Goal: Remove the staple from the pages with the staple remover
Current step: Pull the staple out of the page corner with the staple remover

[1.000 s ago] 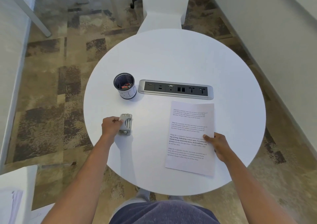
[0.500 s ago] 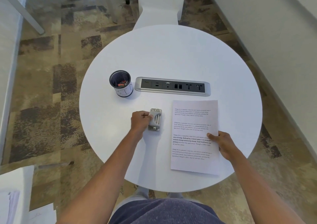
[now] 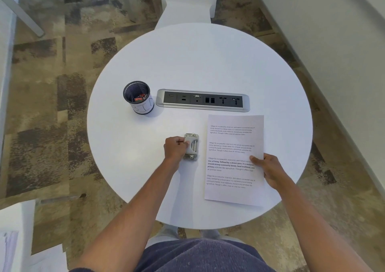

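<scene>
The printed pages (image 3: pixel 233 159) lie flat on the right side of the round white table (image 3: pixel 195 63). My right hand (image 3: pixel 268 169) rests on their right edge, thumb pressing the paper down. A grey metal staple remover (image 3: pixel 192 146) sits on the table just left of the pages. My left hand (image 3: pixel 176 148) grips it from its left side, fingers curled around it. The staple itself is too small to make out.
A black mesh cup (image 3: pixel 138 97) with small items inside stands at the left back. A silver power and data socket strip (image 3: pixel 203 100) is set into the table centre. A white chair (image 3: pixel 187 2) stands beyond the far edge. Papers (image 3: pixel 12 248) lie at lower left.
My left hand has slid the staple remover rightwards across the table, from the left part to just beside the pages. My right hand stays on the pages.
</scene>
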`<control>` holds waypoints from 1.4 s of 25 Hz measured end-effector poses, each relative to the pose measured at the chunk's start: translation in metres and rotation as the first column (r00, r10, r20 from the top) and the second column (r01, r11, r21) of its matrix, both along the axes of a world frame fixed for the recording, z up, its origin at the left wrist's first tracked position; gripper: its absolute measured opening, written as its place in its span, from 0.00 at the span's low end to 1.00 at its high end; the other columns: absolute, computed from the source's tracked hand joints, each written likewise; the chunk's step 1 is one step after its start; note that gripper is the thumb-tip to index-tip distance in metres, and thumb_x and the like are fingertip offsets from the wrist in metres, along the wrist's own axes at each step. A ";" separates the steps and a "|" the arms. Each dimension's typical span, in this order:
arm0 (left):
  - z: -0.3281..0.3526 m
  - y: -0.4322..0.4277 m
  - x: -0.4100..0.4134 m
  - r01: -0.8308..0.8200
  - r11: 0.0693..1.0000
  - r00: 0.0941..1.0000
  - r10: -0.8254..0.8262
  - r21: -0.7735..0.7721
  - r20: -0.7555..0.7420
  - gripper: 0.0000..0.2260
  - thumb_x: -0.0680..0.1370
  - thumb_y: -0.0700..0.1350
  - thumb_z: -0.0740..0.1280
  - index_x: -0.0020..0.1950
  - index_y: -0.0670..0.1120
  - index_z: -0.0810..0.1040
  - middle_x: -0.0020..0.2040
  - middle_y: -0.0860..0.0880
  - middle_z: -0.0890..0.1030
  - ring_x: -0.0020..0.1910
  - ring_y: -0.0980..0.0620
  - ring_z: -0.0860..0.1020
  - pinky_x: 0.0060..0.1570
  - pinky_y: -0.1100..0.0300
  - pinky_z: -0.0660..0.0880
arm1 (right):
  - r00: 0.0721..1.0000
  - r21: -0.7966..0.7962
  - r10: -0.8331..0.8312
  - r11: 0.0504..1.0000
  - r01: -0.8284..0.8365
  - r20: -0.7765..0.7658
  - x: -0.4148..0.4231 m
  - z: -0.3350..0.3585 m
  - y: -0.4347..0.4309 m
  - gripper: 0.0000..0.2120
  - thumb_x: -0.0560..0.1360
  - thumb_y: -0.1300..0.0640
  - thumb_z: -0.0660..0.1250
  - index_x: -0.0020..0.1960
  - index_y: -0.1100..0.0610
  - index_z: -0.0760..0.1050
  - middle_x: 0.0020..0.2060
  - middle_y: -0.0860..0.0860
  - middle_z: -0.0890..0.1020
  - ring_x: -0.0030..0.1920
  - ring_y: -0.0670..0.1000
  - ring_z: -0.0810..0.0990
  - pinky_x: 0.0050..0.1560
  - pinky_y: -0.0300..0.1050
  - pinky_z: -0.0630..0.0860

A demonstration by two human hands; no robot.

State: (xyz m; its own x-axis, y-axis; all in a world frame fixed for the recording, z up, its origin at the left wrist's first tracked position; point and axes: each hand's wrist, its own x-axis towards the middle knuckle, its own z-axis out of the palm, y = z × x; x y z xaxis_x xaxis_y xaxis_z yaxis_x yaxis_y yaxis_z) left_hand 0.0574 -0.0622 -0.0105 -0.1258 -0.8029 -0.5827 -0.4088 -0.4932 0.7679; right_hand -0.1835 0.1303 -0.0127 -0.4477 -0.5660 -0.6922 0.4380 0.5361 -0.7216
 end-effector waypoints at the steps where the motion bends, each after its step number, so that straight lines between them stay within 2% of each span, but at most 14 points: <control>1: 0.001 0.001 -0.001 -0.003 1.000 1.000 0.003 0.000 0.004 0.02 0.73 0.36 0.70 0.44 0.41 0.82 0.40 0.44 0.80 0.39 0.49 0.76 0.40 0.62 0.71 | 1.000 -0.008 0.001 1.000 -0.001 0.005 0.001 0.000 -0.001 0.07 0.75 0.67 0.69 0.52 0.64 0.80 0.49 0.60 0.85 0.43 0.56 0.87 0.40 0.46 0.83; 7: 0.003 0.003 -0.001 -0.007 1.000 1.000 0.007 -0.002 0.012 0.02 0.73 0.37 0.71 0.45 0.40 0.82 0.40 0.45 0.81 0.41 0.49 0.77 0.38 0.63 0.71 | 1.000 -0.013 0.005 1.000 -0.004 0.027 0.014 -0.007 -0.016 0.12 0.75 0.66 0.70 0.57 0.67 0.78 0.52 0.61 0.85 0.49 0.60 0.85 0.49 0.52 0.82; 9: 0.006 0.003 0.001 0.004 1.000 0.999 -0.003 -0.030 0.032 0.05 0.73 0.39 0.72 0.47 0.40 0.82 0.41 0.46 0.81 0.41 0.50 0.77 0.37 0.65 0.71 | 0.999 -0.008 -0.009 1.000 0.010 0.034 0.017 -0.010 -0.021 0.13 0.74 0.66 0.70 0.58 0.68 0.78 0.53 0.62 0.84 0.50 0.61 0.84 0.52 0.53 0.81; 14: 0.001 0.002 0.014 0.096 0.993 0.986 -0.085 -0.068 0.146 0.14 0.72 0.47 0.73 0.53 0.40 0.80 0.46 0.47 0.81 0.45 0.50 0.77 0.45 0.61 0.69 | 1.000 0.014 -0.007 1.000 0.007 0.025 0.024 -0.014 -0.028 0.12 0.74 0.66 0.70 0.57 0.69 0.78 0.53 0.62 0.84 0.51 0.61 0.84 0.55 0.57 0.80; 19: 0.001 0.006 0.013 0.160 0.983 0.978 -0.145 -0.093 0.153 0.09 0.73 0.45 0.72 0.49 0.40 0.81 0.42 0.47 0.82 0.42 0.51 0.77 0.38 0.64 0.69 | 1.000 0.014 0.013 1.000 -0.013 -0.009 0.025 -0.013 -0.033 0.09 0.75 0.67 0.70 0.54 0.67 0.79 0.51 0.61 0.84 0.46 0.59 0.85 0.50 0.53 0.82; 21: 0.001 0.005 0.013 0.158 0.983 0.979 -0.144 -0.094 0.148 0.09 0.73 0.45 0.73 0.48 0.40 0.82 0.42 0.46 0.82 0.42 0.51 0.77 0.40 0.63 0.69 | 0.999 0.016 0.028 0.999 -0.028 -0.020 0.027 -0.014 -0.035 0.07 0.74 0.67 0.70 0.52 0.65 0.80 0.51 0.62 0.84 0.47 0.60 0.85 0.52 0.55 0.81; 24: -0.001 0.003 0.015 0.145 0.986 0.982 -0.133 -0.078 0.133 0.10 0.72 0.45 0.73 0.48 0.40 0.82 0.43 0.45 0.82 0.43 0.49 0.78 0.43 0.61 0.71 | 0.999 0.019 0.026 0.999 -0.026 -0.034 0.030 -0.016 -0.038 0.07 0.74 0.67 0.70 0.52 0.66 0.80 0.52 0.63 0.84 0.51 0.62 0.84 0.56 0.59 0.80; 29: -0.002 0.000 0.016 0.142 0.988 0.984 -0.134 -0.061 0.114 0.08 0.72 0.45 0.74 0.44 0.42 0.81 0.41 0.45 0.82 0.41 0.47 0.78 0.47 0.52 0.77 | 0.998 0.035 0.027 0.999 -0.024 -0.065 0.028 -0.016 -0.041 0.05 0.75 0.66 0.70 0.50 0.64 0.80 0.52 0.62 0.84 0.46 0.60 0.84 0.54 0.57 0.80; 32: -0.003 -0.001 0.017 0.134 0.990 0.986 -0.129 -0.040 0.105 0.07 0.71 0.46 0.75 0.42 0.44 0.81 0.41 0.45 0.82 0.42 0.47 0.79 0.50 0.46 0.80 | 0.994 0.043 0.040 0.998 -0.036 -0.097 0.027 -0.018 -0.045 0.09 0.74 0.65 0.70 0.53 0.67 0.80 0.51 0.62 0.85 0.51 0.63 0.84 0.56 0.62 0.79; 35: -0.002 -0.001 0.018 0.124 0.992 0.988 -0.122 -0.020 0.091 0.08 0.70 0.46 0.75 0.42 0.44 0.81 0.42 0.44 0.82 0.45 0.45 0.81 0.51 0.44 0.80 | 0.992 0.046 0.067 0.997 -0.062 -0.109 0.031 -0.020 -0.047 0.10 0.74 0.65 0.71 0.54 0.67 0.80 0.50 0.62 0.85 0.51 0.63 0.84 0.56 0.62 0.79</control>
State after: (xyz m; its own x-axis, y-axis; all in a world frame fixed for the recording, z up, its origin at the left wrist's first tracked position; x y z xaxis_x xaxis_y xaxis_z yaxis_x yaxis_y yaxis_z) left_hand 0.0753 -0.0631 -0.0125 -0.1730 -0.7995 -0.5752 -0.5328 -0.4152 0.7373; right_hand -0.1520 0.0828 -0.0324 -0.4862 -0.5678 -0.6643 0.3201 0.5916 -0.7400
